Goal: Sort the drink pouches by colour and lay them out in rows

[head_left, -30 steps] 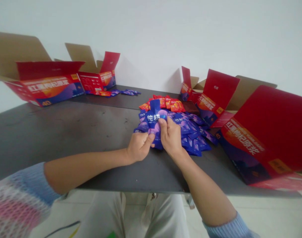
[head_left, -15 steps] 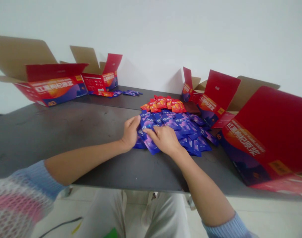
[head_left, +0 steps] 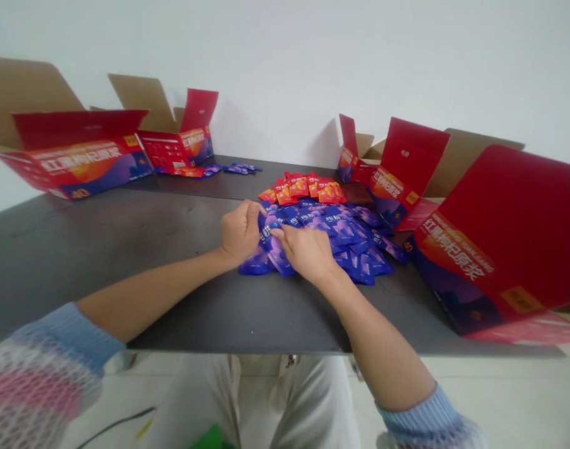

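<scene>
Head view: two bare hands at work over a dark grey table point(head_left: 182, 324).

Blue-purple sachet point(head_left: 278, 257), one, lettered in white: low between the hands, slanted, at the front left of a loose sachet pile point(head_left: 348, 234) of the same print.

Left hand point(head_left: 241, 232): fingers curled closed, thumb forward, gripping the sachet's upper left edge.

Right hand point(head_left: 308, 249): bent, thumb on the sachet's face; fingertips partly hidden, so whether it gripped or merely pressed could not be told.

Change noted: a second earlier the sachet was held up clear of the pile, lettering towards the camera, with the left hand at its lower end. By this moment it had been lowered and the left hand had shifted to the upper edge. Judged meaning: handling had passed from holding the sachet aloft to settling it down among its fellows.

Surroundings: orange-red sachets point(head_left: 308, 187), heaped just behind the pile; flat dark brown item point(head_left: 357, 194) beside them, unidentified. Right: near goji-puree carton point(head_left: 463, 262), middle carton point(head_left: 391, 193) and rear carton point(head_left: 349, 163), flaps raised. Left: two similar cartons point(head_left: 98, 165), with a few flat sachets point(head_left: 241, 168) near the farther one.
</scene>
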Demonstrator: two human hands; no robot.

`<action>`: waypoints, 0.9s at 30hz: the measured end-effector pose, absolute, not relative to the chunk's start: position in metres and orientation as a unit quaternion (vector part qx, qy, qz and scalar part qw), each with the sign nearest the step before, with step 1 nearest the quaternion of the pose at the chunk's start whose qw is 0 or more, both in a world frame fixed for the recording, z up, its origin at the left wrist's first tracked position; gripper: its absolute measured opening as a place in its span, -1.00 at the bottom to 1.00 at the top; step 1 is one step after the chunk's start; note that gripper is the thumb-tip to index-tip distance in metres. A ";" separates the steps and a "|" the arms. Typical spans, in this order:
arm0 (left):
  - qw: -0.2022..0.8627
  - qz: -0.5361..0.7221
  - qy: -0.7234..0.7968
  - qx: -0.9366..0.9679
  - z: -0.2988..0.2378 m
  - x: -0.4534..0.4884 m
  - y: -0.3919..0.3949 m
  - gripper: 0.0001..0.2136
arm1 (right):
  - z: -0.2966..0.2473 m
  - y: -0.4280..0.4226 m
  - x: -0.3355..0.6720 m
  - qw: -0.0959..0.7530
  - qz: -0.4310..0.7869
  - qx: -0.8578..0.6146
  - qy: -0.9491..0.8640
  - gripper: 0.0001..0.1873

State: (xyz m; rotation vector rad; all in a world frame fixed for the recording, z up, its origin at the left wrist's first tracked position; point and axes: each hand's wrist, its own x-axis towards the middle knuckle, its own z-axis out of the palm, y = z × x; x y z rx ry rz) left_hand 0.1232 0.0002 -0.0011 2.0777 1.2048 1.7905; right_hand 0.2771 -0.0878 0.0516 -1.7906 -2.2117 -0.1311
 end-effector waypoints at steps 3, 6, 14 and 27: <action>0.090 0.603 0.456 0.648 -0.006 0.115 0.026 -0.68 | 0.055 -0.083 0.288 0.195 -0.054 -0.666 -0.718 -0.50; 0.088 0.600 0.543 0.581 -0.008 0.097 0.056 -0.78 | 0.062 -0.077 0.308 0.279 -0.073 -0.705 -0.648 -0.50; 0.135 0.398 0.714 0.561 -0.014 0.074 0.078 -0.60 | 0.066 -0.062 0.365 0.391 -0.058 -0.778 -0.488 -0.62; 0.100 0.292 0.713 0.629 -0.012 0.078 0.074 -0.56 | 0.049 -0.061 0.362 0.329 -0.232 -0.821 -0.406 -0.66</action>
